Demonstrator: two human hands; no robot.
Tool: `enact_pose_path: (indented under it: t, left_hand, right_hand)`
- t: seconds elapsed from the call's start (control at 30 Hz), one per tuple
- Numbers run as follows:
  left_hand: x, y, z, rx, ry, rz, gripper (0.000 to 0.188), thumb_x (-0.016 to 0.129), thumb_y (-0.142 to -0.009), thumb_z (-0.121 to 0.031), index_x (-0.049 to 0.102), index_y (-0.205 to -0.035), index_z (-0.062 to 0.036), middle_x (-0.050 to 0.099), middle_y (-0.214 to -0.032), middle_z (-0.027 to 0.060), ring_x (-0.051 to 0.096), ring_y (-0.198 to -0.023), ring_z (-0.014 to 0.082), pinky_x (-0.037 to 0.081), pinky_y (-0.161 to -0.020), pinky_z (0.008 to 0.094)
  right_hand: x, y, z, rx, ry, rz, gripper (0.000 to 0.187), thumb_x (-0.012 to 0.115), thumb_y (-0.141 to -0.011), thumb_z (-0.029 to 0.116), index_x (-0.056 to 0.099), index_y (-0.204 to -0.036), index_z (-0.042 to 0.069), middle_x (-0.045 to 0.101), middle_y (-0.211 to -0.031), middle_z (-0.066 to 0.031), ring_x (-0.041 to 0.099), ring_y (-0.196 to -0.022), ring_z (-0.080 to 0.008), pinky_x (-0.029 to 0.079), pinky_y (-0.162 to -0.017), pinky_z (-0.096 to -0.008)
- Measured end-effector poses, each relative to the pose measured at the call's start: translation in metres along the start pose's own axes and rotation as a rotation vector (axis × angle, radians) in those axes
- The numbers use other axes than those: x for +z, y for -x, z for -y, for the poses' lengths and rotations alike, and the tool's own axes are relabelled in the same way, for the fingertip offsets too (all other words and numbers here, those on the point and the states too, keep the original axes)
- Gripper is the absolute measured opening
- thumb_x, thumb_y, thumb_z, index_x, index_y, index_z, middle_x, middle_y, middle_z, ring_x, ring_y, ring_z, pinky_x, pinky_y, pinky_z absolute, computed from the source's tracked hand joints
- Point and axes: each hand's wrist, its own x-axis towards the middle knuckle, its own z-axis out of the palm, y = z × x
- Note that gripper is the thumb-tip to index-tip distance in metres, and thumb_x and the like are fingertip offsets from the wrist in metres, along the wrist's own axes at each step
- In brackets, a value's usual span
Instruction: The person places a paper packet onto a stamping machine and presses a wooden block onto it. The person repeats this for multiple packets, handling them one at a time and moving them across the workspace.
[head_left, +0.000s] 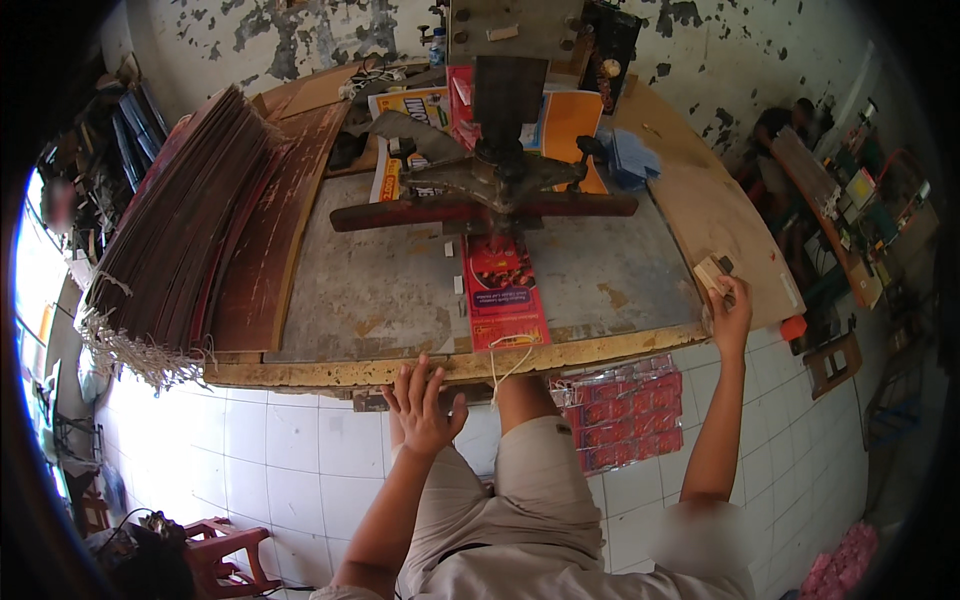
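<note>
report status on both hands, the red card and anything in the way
Left hand open at table's front edge. Right hand at small wooden block. Red card lying on tabletop. Metal bar across card, hiding its far part.

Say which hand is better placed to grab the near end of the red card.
Probably the left hand: it looks empty and is nearer the red card; the right hand is farther off, its fingers on a wooden block.
</note>
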Motion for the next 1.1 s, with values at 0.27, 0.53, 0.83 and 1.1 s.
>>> enact_pose_path:
  t: [0.27,0.53,0.83,1.1]
  left_hand:
    - [-0.001,0.002,0.000,-0.041,-0.017,-0.042,0.065,0.077,-0.097,-0.037,0.060,-0.154,-0.0116,0.056,-0.170,0.0171,0.039,-0.163,0.0433,0.002,-0.139,0.0647]
    - [0.000,0.002,0.002,-0.017,-0.017,-0.038,0.066,0.078,-0.096,-0.037,0.059,-0.154,-0.0102,0.056,-0.170,0.0183,0.039,-0.162,0.0457,0.011,-0.137,0.0659]
    - [0.006,0.005,0.002,-0.024,-0.017,-0.080,0.067,0.080,-0.097,-0.038,0.059,-0.154,-0.0106,0.055,-0.169,0.0182,0.037,-0.163,0.0463,0.005,-0.138,0.0659]
    - [0.004,0.004,0.002,-0.027,0.004,-0.070,0.066,0.080,-0.097,-0.037,0.059,-0.153,-0.0100,0.056,-0.169,0.0186,0.038,-0.163,0.0467,0.004,-0.139,0.0649]
  right_hand:
    - [0.060,0.073,0.097,-0.201,0.035,-0.095,0.037,0.067,-0.115,0.033,0.073,-0.142,0.008,0.059,-0.162,-0.0156,0.052,-0.153,-0.0399,0.037,-0.128,-0.0564]
    - [0.145,0.167,0.152,-0.296,-0.025,-0.288,0.054,0.031,-0.123,0.043,0.074,-0.140,0.014,0.064,-0.159,-0.0097,0.047,-0.156,-0.0377,0.019,-0.134,-0.0625]
    - [0.148,0.170,0.144,-0.307,-0.053,-0.270,0.052,0.034,-0.123,0.042,0.073,-0.142,0.013,0.064,-0.158,-0.0100,0.046,-0.156,-0.0375,0.016,-0.135,-0.0629]
    - [0.143,0.171,0.145,-0.302,-0.060,-0.234,0.052,0.036,-0.123,0.043,0.073,-0.144,0.012,0.065,-0.157,-0.0099,0.046,-0.157,-0.0374,0.017,-0.135,-0.0637]
